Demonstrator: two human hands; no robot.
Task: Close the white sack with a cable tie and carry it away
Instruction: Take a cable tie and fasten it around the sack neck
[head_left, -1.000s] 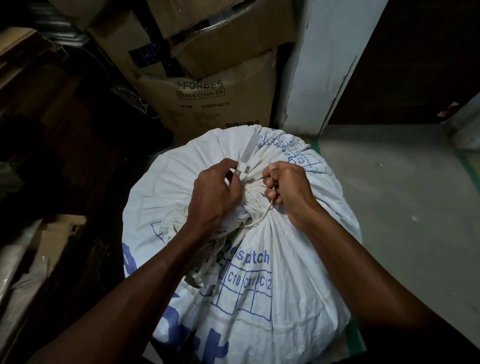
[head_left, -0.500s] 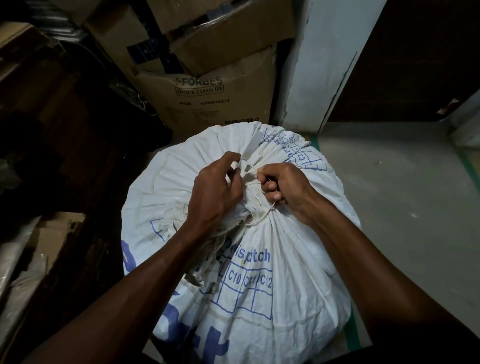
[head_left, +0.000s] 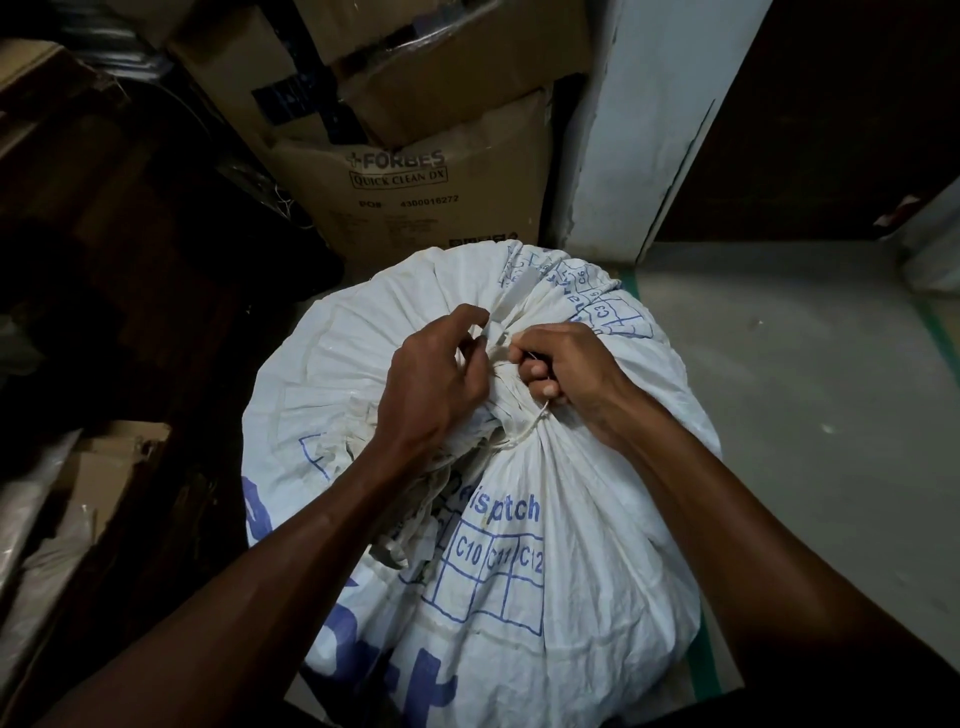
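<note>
**White sack: neck gathered, tie around it**

White sack (head_left: 545, 519) stands upright on the grey floor (head_left: 805, 389), directly in front of the cardboard box (head_left: 415, 208) printed "FORBES QUICK CLEAN DX". Blue print and a grid marked C10, C11, C12 face the camera.

The sack mouth is bunched into a neck at the top centre of the sack. A thin white cable tie (head_left: 530, 428) loops around the near side of this neck; its far run is hidden by the fingers.

Left hand (head_left: 431, 384) lies on the left side of the neck, fingers curled around the bunched fabric. Right hand (head_left: 566, 371) lies on the right side of the neck, fingers closed narrowly at the tie; whether they pinch the tie or only fabric cannot be told.
</note>
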